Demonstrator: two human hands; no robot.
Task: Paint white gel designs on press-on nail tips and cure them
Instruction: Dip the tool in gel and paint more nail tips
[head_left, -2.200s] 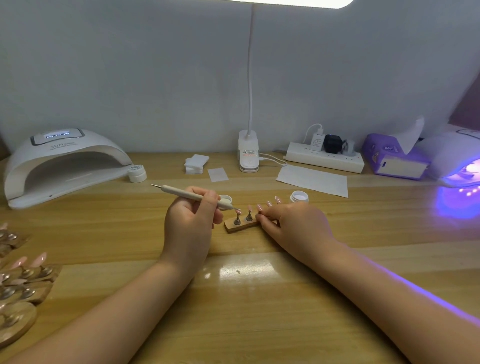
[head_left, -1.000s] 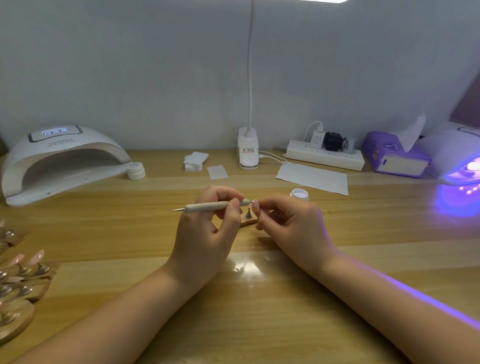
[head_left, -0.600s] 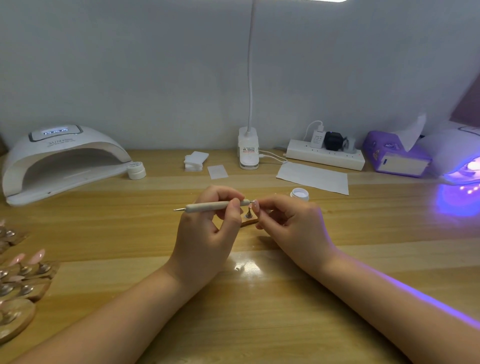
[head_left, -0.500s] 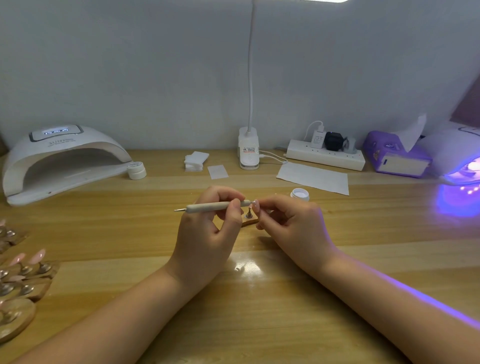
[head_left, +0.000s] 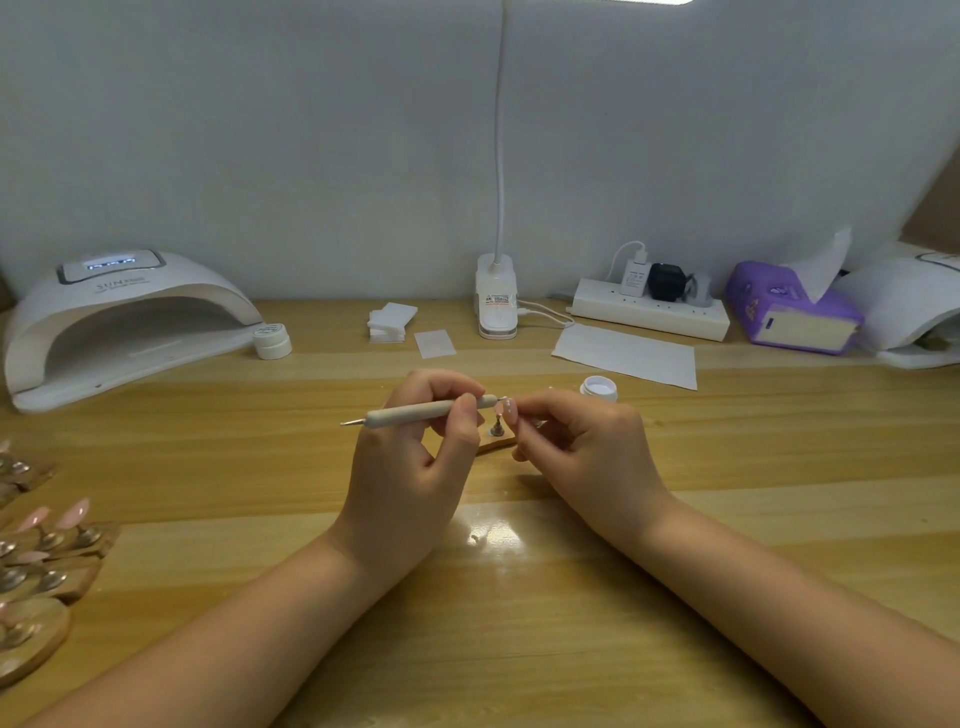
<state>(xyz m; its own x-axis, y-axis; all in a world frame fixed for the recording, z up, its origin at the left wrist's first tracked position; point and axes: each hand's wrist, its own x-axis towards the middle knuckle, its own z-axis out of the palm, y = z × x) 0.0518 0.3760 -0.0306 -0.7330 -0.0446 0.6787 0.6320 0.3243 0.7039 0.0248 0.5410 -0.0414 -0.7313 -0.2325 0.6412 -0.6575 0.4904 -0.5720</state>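
- The step in hand looks like the painting itself: the left hand (head_left: 410, 457) grips a dotting pen (head_left: 431, 411) level, fingers (head_left: 465, 415) curled round its barrel, the fine metal tip reaching right toward a pink nail tip (head_left: 509, 410).
- The right hand (head_left: 582, 447) pinches that nail tip, or the stem it sits on, between curled fingers and holds it raised above the tabletop (head_left: 519, 623); which of the two they grasp cannot be told.
- Pen tip and nail tip appear to touch or nearly touch; any white gel on the tip is too small to make out.
- Just below the hands sits a small wooden holder (head_left: 496, 441) with one bare metal stand (head_left: 497, 427) showing, probably where this tip belongs.
- An open jar of white gel (head_left: 599, 387) stands just beyond the right hand.
- The next move likely calls for tiny, steady strokes, then reseating the tip on its stand without smudging wet gel.
- Curing would follow: the white nail lamp (head_left: 130, 322) stands well apart at the far left, its mouth open toward the person.
- More pink tips on wooden holders (head_left: 52, 540) lie at the left edge.
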